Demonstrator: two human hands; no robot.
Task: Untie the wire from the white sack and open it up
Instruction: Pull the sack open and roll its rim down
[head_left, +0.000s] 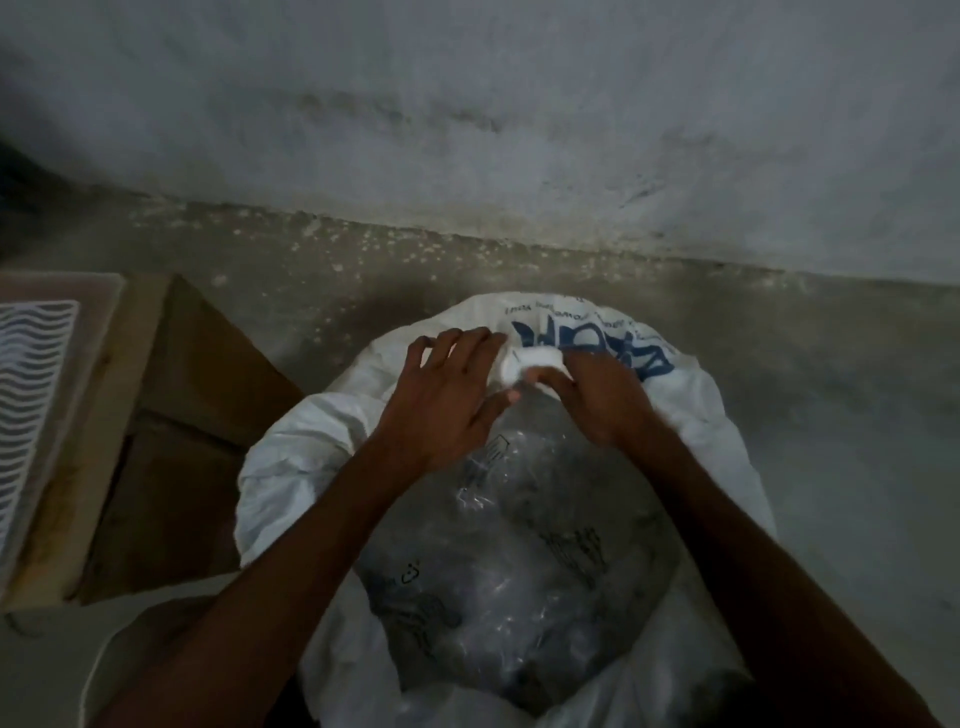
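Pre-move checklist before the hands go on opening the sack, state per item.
1. Woven white plastic sack with blue print rim rolled down and mouth open: ok.
2. Wire tie off the sack: cannot tell, no wire visible.
3. Right hand grips the bunched white sack rim: ok.
4. Left hand holding anything: not ok, fingers spread, resting beside the bunch.
5. Clear plastic inner bag open: cannot tell, dim and crumpled.
6. Room beside the sack: brown cardboard box sits close on the left, grey concrete floor bare on the right: ok.
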